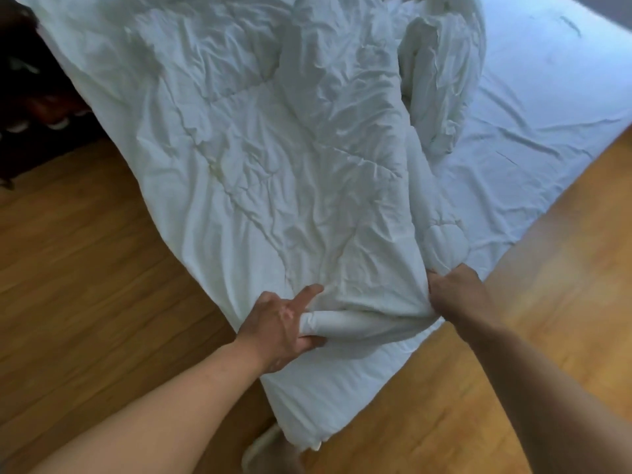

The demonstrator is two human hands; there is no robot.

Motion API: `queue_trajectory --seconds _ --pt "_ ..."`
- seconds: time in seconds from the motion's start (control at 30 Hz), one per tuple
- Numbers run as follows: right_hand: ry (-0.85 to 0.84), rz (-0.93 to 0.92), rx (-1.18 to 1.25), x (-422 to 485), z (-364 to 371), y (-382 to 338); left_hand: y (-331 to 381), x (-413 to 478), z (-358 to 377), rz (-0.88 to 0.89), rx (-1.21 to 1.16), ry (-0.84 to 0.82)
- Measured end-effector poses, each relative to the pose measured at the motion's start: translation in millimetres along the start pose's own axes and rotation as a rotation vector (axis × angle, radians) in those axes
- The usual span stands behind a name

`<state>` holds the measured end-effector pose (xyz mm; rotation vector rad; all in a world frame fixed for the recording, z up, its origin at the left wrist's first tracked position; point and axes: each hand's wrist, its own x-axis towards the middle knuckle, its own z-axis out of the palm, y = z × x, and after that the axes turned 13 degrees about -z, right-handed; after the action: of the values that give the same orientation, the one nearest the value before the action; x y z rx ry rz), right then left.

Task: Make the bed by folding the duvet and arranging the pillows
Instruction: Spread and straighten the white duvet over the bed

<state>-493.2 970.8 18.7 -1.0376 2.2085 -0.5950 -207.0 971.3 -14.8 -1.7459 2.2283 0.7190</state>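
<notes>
A white crumpled duvet [260, 159] lies spread over the bed's near corner, bunched into a heap at the top right and hanging down toward the floor in front of me. My left hand [282, 325] grips a rolled fold of the duvet's near edge, index finger stretched out on top. My right hand [455, 292] grips a bunched gather of the same edge a little to the right. The two hands are about a forearm's width apart. No pillows are in view.
The bed's white fitted sheet [533, 107] lies bare on the right half. Wooden floor [85, 268] surrounds the bed's corner on both sides. Dark clutter [30, 97] sits on the floor at the far left. A light slipper [263, 446] shows below the duvet.
</notes>
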Motion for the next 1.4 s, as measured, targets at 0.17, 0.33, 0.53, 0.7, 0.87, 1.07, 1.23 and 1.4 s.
queue_trajectory --seconds 0.17,0.33,0.53,0.7,0.87,1.07,1.23,1.4 --pt "-0.299 -0.151 -0.416 -50.5 -26.5 35.6 -8.2 -40.5 10.4 -0.029 0.074 -0.024" --pt "-0.312 -0.401 -0.374 -22.8 -39.2 47.4 16.5 -71.6 55.2 -0.183 0.02 0.007" --pt "-0.886 -1.02 -0.843 36.5 -41.1 66.0 105.8 -68.4 91.4 -0.103 -0.002 0.17" --pt "-0.84 -1.203 -1.058 80.0 -41.6 93.7 146.2 -63.2 120.3 -0.089 0.068 0.098" --pt "-0.693 -1.324 -0.884 114.4 -23.2 98.6 162.5 -44.3 117.2 -0.253 0.087 0.023" --pt "-0.923 -1.113 -0.837 128.9 -44.2 62.5 161.7 -54.3 92.8 -0.316 -0.041 0.028" --pt "-0.997 -0.969 -0.957 119.1 -91.9 50.1 143.1 -108.1 93.8 -0.239 -0.083 -0.074" --pt "-0.953 -0.874 -1.08 93.5 -137.1 86.2 106.1 -167.4 127.0 -0.165 0.035 -0.049"
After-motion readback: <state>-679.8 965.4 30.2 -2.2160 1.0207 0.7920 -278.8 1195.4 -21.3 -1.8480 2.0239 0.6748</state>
